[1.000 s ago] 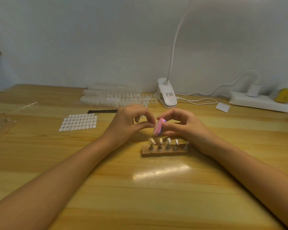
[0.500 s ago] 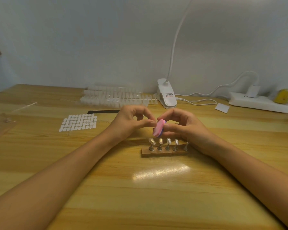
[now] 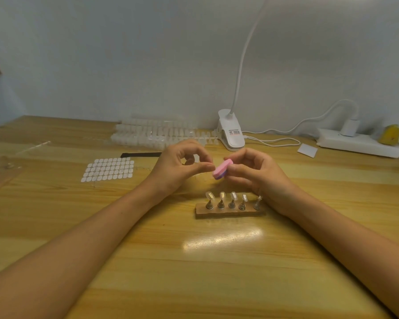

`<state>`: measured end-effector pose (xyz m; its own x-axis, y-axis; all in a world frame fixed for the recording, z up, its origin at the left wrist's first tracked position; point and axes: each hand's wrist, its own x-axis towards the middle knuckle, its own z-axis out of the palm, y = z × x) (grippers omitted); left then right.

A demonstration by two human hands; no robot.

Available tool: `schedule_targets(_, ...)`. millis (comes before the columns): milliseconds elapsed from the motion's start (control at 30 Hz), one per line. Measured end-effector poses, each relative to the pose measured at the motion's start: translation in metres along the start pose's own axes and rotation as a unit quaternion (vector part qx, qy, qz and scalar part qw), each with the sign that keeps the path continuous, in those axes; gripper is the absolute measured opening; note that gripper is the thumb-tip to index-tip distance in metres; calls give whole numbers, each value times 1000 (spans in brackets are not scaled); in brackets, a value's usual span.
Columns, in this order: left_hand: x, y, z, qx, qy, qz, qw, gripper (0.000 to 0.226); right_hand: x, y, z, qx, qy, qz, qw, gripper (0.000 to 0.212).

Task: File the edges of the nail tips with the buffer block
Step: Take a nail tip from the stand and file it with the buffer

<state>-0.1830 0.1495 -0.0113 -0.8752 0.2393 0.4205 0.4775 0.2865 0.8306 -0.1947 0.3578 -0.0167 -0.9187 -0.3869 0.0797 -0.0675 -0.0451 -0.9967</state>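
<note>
Currently filing, frame centre: right hand [image 3: 256, 172] grips pink buffer block [image 3: 222, 169]; left hand [image 3: 182, 168] pinches against it, presumably nail tip, unseen. Next: light edge strokes, steady pinch.

Wooden table [image 3: 194, 272] — nail stand [image 3: 229, 212], sticker sheet [image 3: 108, 169], power strip [image 3: 359, 143].

Your buffer block [image 3: 222, 168] was pink with a purple underside. The table [image 3: 217, 272] showed yellow-tan wood grain. The stand [image 3: 228, 213] was brown, its nail tips [image 3: 209, 195] clear. White oval stickers [image 3: 108, 169] formed a grid. The strip [image 3: 141, 154] was black, the lamp [image 3: 232, 132] white.
</note>
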Motion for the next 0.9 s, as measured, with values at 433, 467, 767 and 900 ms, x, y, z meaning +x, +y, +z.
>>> schedule_targets(433, 0, -4, 1, 11, -13, 2, 1000, 7, 3, 0, -2, 35, 24, -4, 999, 21)
schedule_targets(467, 1, -4, 1, 15, -9, 4, 1000, 6, 2, 0, -1, 3, 0, 0, 1000, 24)
schedule_targets(767, 1, -5, 0, 21, -9, 3, 1000, 6, 3, 0, 0, -5, -19, 7, 1000, 28)
schedule_targets(900, 0, -4, 0, 17, -13, 4, 1000, 7, 2, -3, 1, -3, -20, 9, 1000, 28)
